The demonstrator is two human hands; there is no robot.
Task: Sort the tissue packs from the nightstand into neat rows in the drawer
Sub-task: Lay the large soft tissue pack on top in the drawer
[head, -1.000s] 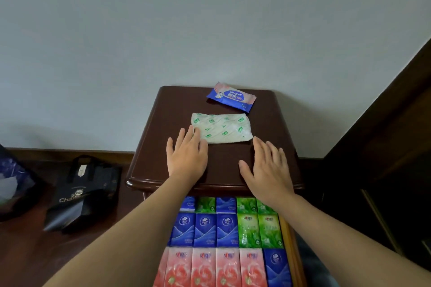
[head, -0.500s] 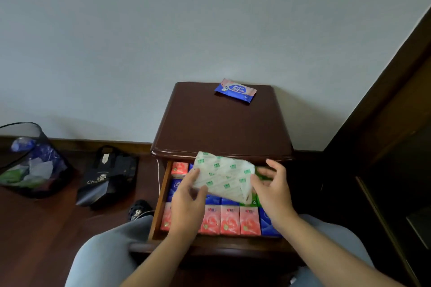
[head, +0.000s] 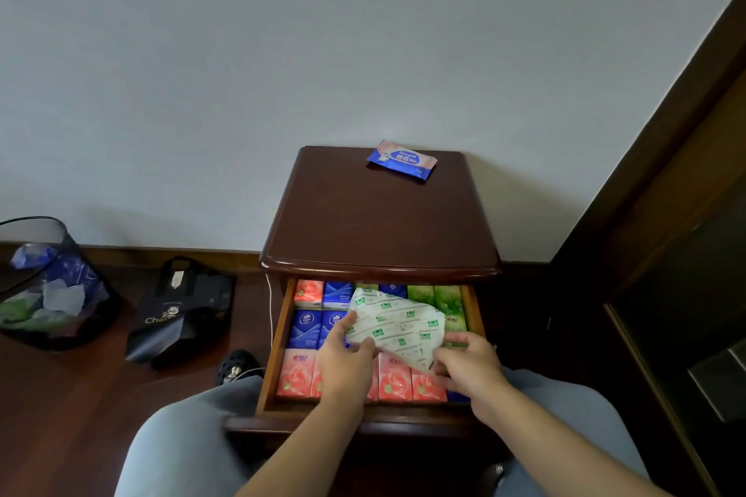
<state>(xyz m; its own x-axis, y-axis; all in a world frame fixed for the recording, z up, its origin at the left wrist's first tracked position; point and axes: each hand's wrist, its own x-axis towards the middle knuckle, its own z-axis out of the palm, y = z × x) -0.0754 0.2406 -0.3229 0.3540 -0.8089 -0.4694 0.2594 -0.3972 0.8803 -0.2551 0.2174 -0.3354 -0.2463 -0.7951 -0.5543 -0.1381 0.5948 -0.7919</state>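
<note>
A flat white tissue pack with green marks (head: 397,325) hangs tilted over the open drawer (head: 274,347). My left hand (head: 349,365) pinches its left edge and my right hand (head: 468,361) holds its lower right corner. Under it the drawer holds rows of pink, blue and green tissue packs (head: 309,329). A blue and pink wipes pack (head: 401,161) lies at the back of the dark wooden nightstand top (head: 375,230).
A black bin with a plastic liner (head: 50,286) stands on the floor at far left. A black paper bag (head: 183,307) lies beside it, with a dark shoe (head: 238,365) near the drawer. Dark wooden furniture (head: 686,254) rises at right. My knees flank the drawer front.
Both hands lifted the white pack off the nightstand top and brought it down over the open drawer. The view pulled back and lower, and the pack now sits lower over the rows.
</note>
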